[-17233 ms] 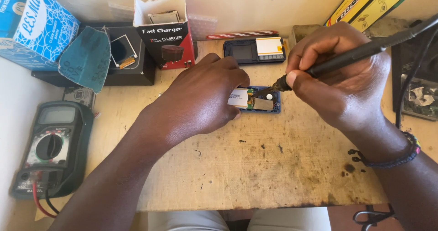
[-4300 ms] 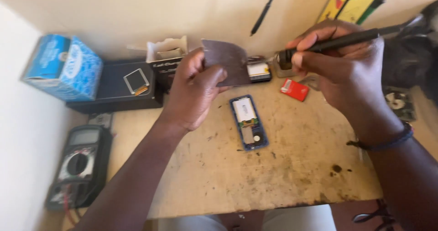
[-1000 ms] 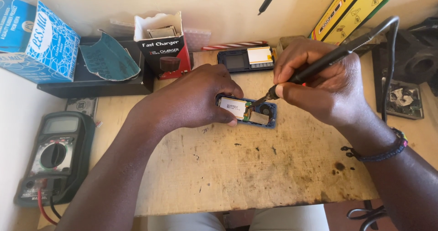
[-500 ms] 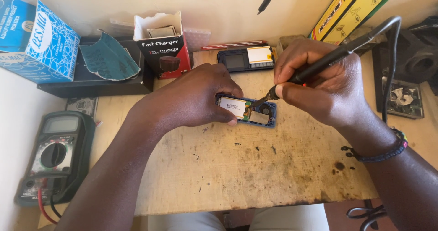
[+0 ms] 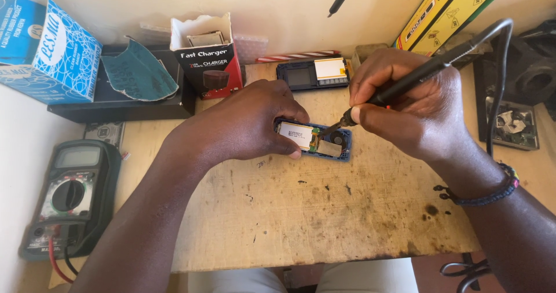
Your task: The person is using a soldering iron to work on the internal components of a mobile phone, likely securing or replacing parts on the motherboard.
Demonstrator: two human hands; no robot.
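An opened small blue phone [image 5: 331, 144] lies on the scarred wooden bench [image 5: 324, 212], its white battery and circuit board showing. My left hand [image 5: 249, 122] covers the phone's left end, fingers pressing it down. My right hand [image 5: 405, 105] grips a black soldering iron [image 5: 428, 73] like a pen. The iron's tip touches the board in the middle of the phone. The iron's cord loops up at the right.
A multimeter [image 5: 69, 194] with leads lies at the left edge. Along the back stand a blue box [image 5: 43, 50], a black tray with green sandpaper [image 5: 139, 73], a black-and-red charger box [image 5: 205, 58] and another opened phone [image 5: 313, 73]. Circuit parts [image 5: 512, 125] sit at the right.
Over the last second both hands hold the same pose with the iron's tip on the board. Earlier, my left hand held a grey cover up and the phone lay bare.
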